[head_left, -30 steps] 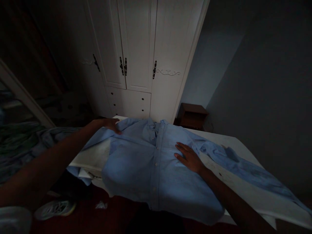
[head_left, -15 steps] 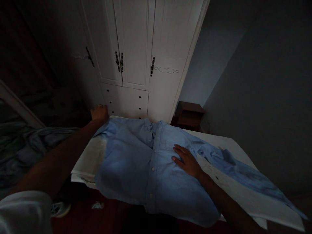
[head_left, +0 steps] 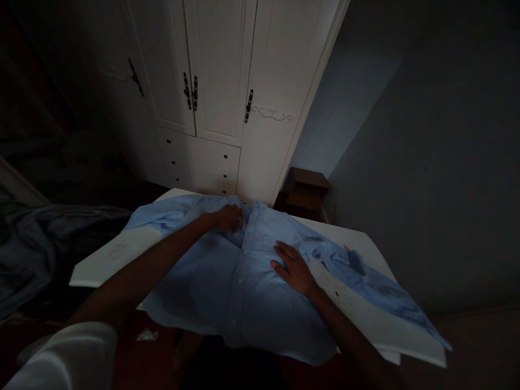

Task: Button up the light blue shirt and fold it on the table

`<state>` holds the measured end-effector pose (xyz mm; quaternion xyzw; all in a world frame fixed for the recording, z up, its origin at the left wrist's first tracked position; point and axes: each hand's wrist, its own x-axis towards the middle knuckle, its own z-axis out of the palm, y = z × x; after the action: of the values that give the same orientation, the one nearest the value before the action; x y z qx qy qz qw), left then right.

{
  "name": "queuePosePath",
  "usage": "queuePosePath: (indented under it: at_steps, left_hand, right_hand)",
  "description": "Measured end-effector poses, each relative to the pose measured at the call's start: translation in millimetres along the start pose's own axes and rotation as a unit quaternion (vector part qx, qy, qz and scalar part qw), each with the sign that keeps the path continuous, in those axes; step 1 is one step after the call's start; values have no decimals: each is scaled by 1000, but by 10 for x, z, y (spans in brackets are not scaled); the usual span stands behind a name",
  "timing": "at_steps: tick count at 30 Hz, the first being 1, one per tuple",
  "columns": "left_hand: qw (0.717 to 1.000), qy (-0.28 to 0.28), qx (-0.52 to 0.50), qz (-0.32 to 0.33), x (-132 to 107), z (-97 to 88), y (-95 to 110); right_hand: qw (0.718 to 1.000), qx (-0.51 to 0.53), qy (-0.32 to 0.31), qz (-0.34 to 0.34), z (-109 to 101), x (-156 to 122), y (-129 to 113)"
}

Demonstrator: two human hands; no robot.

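A light blue button-up shirt (head_left: 195,276) lies front side up, spread over a white table (head_left: 109,254). Its collar is at the far edge and the hem hangs over the near edge. Near the collar, on the left front panel, my left hand (head_left: 230,218) has its fingers bent down and closed at the edge of the shirt; the fingertips are partly hidden. My right hand (head_left: 293,269) rests flat on the right chest of the shirt with fingers spread. One sleeve stretches out to each side across the table.
Behind the table stands a white wardrobe (head_left: 215,70) with dark handles and small drawers. A brown nightstand (head_left: 309,184) is at the back right by the grey wall. Crumpled fabric (head_left: 32,254) lies at the left, and a small clear wrapper (head_left: 147,335) is on the red floor.
My left hand has moved right, from the far left sleeve to beside the collar. The left sleeve now lies spread on the table. My right hand stays on the chest; the view has shifted slightly.
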<state>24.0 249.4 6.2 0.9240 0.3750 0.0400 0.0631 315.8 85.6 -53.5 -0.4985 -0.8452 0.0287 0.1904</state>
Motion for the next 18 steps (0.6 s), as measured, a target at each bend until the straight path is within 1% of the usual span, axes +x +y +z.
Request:
queuePosePath:
  at_steps: [2,3,5,7,10,12,15,18]
  left_hand:
    - [999,-30,20,22,34,-57,-41]
    - [999,-29,26,22,54,-87,-49]
    - [1000,6,26,0,103,-125,-23]
    - [999,36,21,-30,152,-121,48]
    - [996,46,12,-74,178,-49,174]
    - [993,53,5,-105,140,9,239]
    - [987,75,-19,-141,17,76,310]
    - [986,81,-57,-131,-108,136,366]
  right_hand:
    - [1000,-3,-3,0,-6,0,-7]
    - [1000,-4,-5,1,-9,1,-10]
    - [1000,-6,-6,1,-12,4,-16]
    - [1000,-6,-3,0,-11,9,-20]
    - [1000,-4,3,0,1,9,-25]
    - [1000,-3,1,-1,17,-1,-23]
    - [1000,0,-3,-5,43,-14,3]
    - [1000,11,-13,4,17,37,54]
